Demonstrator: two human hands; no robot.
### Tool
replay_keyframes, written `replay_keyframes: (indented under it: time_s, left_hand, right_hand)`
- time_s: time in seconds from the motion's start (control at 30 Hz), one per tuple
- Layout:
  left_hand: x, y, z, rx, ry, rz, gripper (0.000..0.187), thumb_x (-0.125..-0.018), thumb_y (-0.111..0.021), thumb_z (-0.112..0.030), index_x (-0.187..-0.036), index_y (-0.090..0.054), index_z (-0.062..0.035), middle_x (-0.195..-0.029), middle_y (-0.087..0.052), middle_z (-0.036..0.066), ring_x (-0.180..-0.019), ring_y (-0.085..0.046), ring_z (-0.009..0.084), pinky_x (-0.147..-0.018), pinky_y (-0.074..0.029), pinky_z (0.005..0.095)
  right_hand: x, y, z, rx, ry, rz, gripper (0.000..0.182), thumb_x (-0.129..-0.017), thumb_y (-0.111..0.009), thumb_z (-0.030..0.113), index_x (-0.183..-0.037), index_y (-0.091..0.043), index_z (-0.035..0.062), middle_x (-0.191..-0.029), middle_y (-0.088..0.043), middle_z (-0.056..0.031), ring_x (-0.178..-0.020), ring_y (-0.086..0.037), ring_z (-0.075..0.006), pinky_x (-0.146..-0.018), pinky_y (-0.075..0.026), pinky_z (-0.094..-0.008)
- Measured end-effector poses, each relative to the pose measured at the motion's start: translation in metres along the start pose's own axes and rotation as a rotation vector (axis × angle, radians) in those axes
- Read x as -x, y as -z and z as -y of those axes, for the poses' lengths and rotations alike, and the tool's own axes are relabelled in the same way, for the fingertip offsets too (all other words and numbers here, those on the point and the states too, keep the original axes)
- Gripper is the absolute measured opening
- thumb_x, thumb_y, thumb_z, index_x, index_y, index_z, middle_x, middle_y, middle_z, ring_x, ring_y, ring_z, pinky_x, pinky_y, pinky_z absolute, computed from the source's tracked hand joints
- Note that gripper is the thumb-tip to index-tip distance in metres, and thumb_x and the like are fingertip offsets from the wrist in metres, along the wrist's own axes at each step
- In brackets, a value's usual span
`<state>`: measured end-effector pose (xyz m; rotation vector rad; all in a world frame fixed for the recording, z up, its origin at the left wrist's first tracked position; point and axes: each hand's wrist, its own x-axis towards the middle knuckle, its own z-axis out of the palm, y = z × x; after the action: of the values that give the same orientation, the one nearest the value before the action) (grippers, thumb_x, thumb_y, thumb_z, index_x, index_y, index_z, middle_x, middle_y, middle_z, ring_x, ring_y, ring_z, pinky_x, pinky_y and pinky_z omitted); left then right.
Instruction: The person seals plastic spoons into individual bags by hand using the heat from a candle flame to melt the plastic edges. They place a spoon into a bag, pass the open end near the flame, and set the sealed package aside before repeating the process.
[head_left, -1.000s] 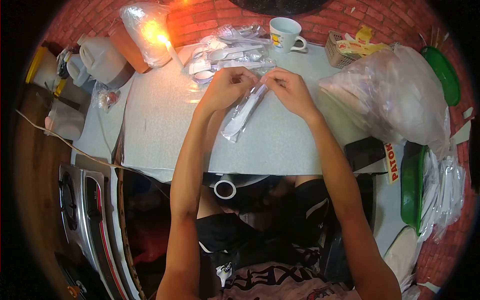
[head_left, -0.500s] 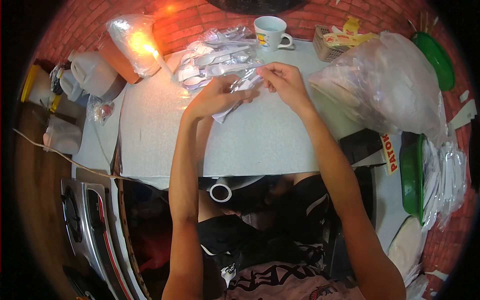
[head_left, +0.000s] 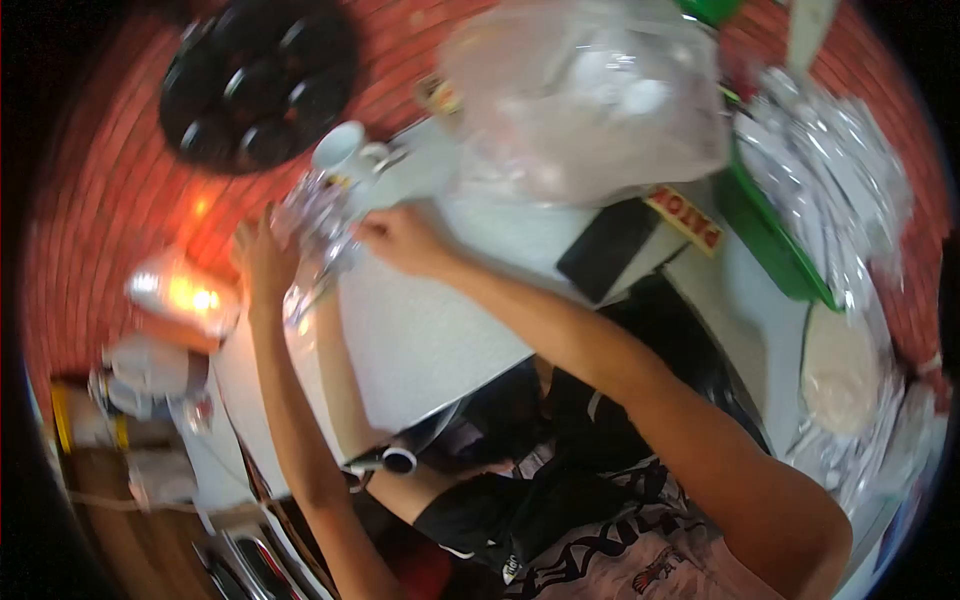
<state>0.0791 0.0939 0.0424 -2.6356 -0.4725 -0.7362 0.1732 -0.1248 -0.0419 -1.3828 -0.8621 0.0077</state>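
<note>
A pile of plastic spoons in clear wrappers (head_left: pixel 325 215) lies on the table between my hands; motion blur smears it. At the left side of the pile is my left hand (head_left: pixel 266 258), its blurred fingers apart and pointing away from me. My right hand (head_left: pixel 405 240) is just right of the pile, with fingers curled together; whether anything is in them I cannot make out. A shiny clear wrapper (head_left: pixel 302 303) shows near my left wrist. Behind the pile stands a white mug (head_left: pixel 339 146).
A burning candle (head_left: pixel 205 300) glows beside a clear bag at left, with plastic jugs (head_left: pixel 150 362) nearer me. A large filled plastic bag (head_left: pixel 590 110) stands at the back. At right are a dark phone-like slab (head_left: pixel 607 248) and a green tray (head_left: pixel 770 235) with wrapped utensils.
The view has swung to the right and blurred. My hands have moved apart from the wrapped spoon they held together, and are now on either side of the pile.
</note>
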Motion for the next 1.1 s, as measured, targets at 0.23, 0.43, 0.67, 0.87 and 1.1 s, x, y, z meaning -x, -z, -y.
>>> replay_keyframes:
  time_s: [0.23,0.43,0.67,0.87,1.1]
  left_hand:
    - [0.005,-0.031,0.0,0.323,0.091,0.284,0.033,-0.084,-0.066,-0.011,-0.116,-0.072,-0.0074,-0.108,-0.069,0.019,-0.106,-0.066,0.0388,-0.09,-0.05,0.0496]
    - [0.003,-0.025,-0.024,0.352,-0.052,0.047,0.014,-0.088,-0.06,-0.003,-0.1,-0.066,0.0004,-0.098,-0.066,0.021,-0.099,-0.063,0.0405,-0.086,-0.05,0.05]
    - [0.047,-0.001,-0.056,0.655,-0.084,-0.207,0.009,-0.09,-0.056,-0.001,-0.096,-0.063,0.0019,-0.092,-0.059,0.015,-0.089,-0.057,0.0341,-0.08,-0.046,0.0453]
    - [0.098,0.008,-0.077,0.989,-0.051,-0.017,0.006,-0.088,-0.057,0.001,-0.087,-0.063,-0.0007,-0.09,-0.057,0.008,-0.077,-0.051,0.0201,-0.065,-0.039,0.0312]
    - [0.104,0.002,-0.064,1.066,0.055,-0.092,0.009,-0.088,-0.056,0.004,-0.083,-0.062,-0.0014,-0.088,-0.059,0.004,-0.068,-0.052,0.0126,-0.054,-0.035,0.025]
  right_hand:
    - [0.01,0.002,0.009,0.093,0.023,-0.016,0.039,-0.099,-0.063,0.033,-0.079,-0.066,0.0002,-0.061,-0.057,-0.0175,-0.055,-0.053,-0.0249,-0.058,-0.044,-0.0446]
    - [0.045,0.014,0.043,0.246,0.091,0.349,0.016,-0.085,-0.064,0.016,-0.081,-0.069,0.0017,-0.076,-0.066,-0.0179,-0.076,-0.067,-0.0365,-0.072,-0.051,-0.0469]
    - [0.138,0.18,0.226,-0.027,0.05,0.394,0.018,-0.096,-0.07,0.02,-0.098,-0.072,0.0026,-0.093,-0.069,-0.0111,-0.089,-0.068,-0.0277,-0.081,-0.054,-0.0367]
    - [0.184,0.35,0.308,1.031,0.003,-0.598,0.037,-0.086,-0.077,0.01,-0.12,-0.066,0.0063,-0.116,-0.071,-0.0114,-0.104,-0.068,-0.029,-0.088,-0.055,-0.0365]
    - [0.157,0.491,0.326,1.698,-0.332,-0.115,0.114,-0.069,-0.087,0.049,-0.158,-0.029,0.0087,-0.157,-0.035,-0.0245,-0.147,-0.03,-0.0426,-0.12,-0.028,-0.0529]
